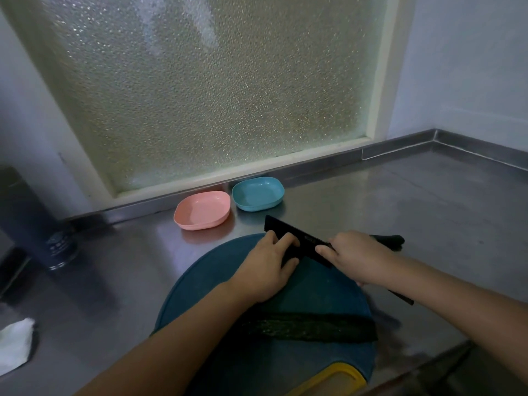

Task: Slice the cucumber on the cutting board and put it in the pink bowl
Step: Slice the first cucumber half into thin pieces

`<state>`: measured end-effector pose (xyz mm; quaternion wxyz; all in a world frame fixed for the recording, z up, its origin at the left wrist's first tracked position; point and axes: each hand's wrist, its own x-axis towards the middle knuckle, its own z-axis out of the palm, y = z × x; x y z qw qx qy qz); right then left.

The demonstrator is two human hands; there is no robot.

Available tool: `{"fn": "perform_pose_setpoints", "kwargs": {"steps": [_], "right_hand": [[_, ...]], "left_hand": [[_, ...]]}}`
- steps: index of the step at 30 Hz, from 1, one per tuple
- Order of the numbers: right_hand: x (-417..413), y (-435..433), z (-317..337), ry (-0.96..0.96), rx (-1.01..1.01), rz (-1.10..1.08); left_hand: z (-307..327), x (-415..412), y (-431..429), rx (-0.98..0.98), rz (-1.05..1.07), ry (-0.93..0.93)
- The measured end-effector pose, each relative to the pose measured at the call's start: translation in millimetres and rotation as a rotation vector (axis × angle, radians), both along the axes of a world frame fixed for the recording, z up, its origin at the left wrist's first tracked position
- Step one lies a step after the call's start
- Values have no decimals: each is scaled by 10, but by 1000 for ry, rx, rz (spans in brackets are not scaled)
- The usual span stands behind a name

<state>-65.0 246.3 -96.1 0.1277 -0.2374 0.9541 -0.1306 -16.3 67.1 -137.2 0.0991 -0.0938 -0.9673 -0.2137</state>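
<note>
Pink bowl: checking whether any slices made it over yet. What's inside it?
The pink bowl shows only its bare inside, no slices. The near wall hides a thin strip of the bottom. The blue bowl beside it looks bare too.

No legible text, labels or numbers.

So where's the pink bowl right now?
In the head view, the pink bowl sits empty on the steel counter, left of the blue bowl, beyond the cutting board.
</note>
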Motion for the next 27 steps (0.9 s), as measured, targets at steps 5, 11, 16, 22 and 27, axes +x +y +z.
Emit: {"fn": "perform_pose_setpoints", "kwargs": {"steps": [5,11,16,22,27], "right_hand": [[-15,18,50,-23,-24,-14],[7,59,158,-38,-20,-21],[36,51,171,-25,-10,-11],[49,5,167,-26,-5,-30],[74,-75,39,-55,26,-52]], "left_hand": [[10,2,3,4,-15,14],[15,16,17,5,-18,16],[19,19,23,-6,-10,12],[13,17,19,-14,-12,30],[1,7,17,-15,-3,30]]}}
